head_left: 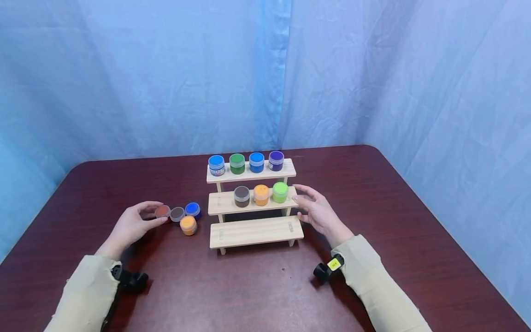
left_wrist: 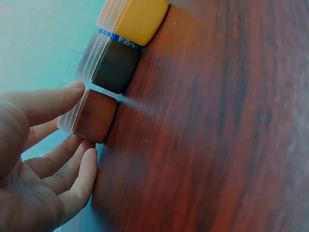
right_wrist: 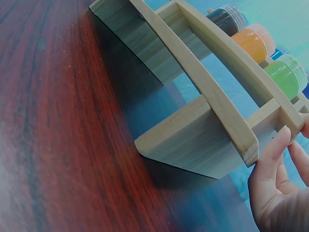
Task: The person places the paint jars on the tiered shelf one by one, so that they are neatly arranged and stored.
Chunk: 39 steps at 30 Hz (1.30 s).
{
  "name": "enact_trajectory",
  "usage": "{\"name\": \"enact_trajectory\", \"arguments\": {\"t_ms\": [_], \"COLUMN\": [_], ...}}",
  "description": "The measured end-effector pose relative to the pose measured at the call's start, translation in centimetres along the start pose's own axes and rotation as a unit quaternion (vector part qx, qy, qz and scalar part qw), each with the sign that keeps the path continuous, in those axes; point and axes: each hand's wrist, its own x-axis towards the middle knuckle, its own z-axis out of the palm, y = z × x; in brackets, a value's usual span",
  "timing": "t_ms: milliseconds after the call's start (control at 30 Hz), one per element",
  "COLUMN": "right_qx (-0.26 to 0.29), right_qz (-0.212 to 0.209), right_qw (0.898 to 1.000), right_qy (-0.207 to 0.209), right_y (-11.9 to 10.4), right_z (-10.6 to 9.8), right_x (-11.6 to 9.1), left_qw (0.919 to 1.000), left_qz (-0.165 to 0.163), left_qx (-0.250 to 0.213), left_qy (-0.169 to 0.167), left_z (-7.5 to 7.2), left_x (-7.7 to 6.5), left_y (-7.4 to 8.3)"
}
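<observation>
My left hand (head_left: 134, 223) is at a small brown paint jar (head_left: 162, 211) with a clear lid, left on the table. In the left wrist view its thumb and fingers pinch the brown jar (left_wrist: 95, 116) from either side, and the jar's base stays on the tabletop. Close by stand a dark grey paint jar (head_left: 177, 214), a blue one (head_left: 192, 210) and an orange one (head_left: 188, 225). My right hand (head_left: 317, 212), fingers loosely extended, touches the right end of a three-tier wooden rack (head_left: 255, 231), beside the middle shelf's light green jar (head_left: 280, 192).
Dark, orange (head_left: 261, 195) and light green jars stand on the middle shelf. Several blue, green (head_left: 237, 163) and purple jars line the top shelf. The rack stands on a dark red-brown table (head_left: 249, 286), with blue curtains (head_left: 186, 78) behind and beside it.
</observation>
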Motion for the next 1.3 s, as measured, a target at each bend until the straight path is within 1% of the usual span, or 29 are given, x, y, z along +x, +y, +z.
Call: {"name": "enact_trajectory", "arguments": {"t_ms": [300,767,967,1133,1300], "right_qx": [-0.001,-0.001,-0.003,-0.005,-0.003], "right_qz": [0.002,0.003,0.003,0.005,0.003], "right_qw": [1.0,1.0,1.0,1.0,1.0], "right_qy": [0.002,0.002,0.002,0.004,0.003], "right_y": [-0.01,-0.07,-0.07,-0.06,-0.04], "right_z": [0.07,0.11,0.12,0.14,0.11], "right_x": [-0.03,-0.08,-0.13,-0.08,-0.05], "left_qw": [1.0,0.9998,0.9997,0.9995,0.9993], "left_qz": [-0.002,0.001,0.002,-0.007,-0.001], "left_qx": [-0.003,-0.003,-0.001,0.002,0.002], "left_qy": [0.002,0.017,0.023,0.03,0.039], "left_z": [0.1,0.02,-0.17,-0.4,-0.64], "left_x": [0.09,-0.06,-0.21,-0.42,-0.61], "left_y": [-0.14,-0.33,-0.42,-0.44,-0.39]}}
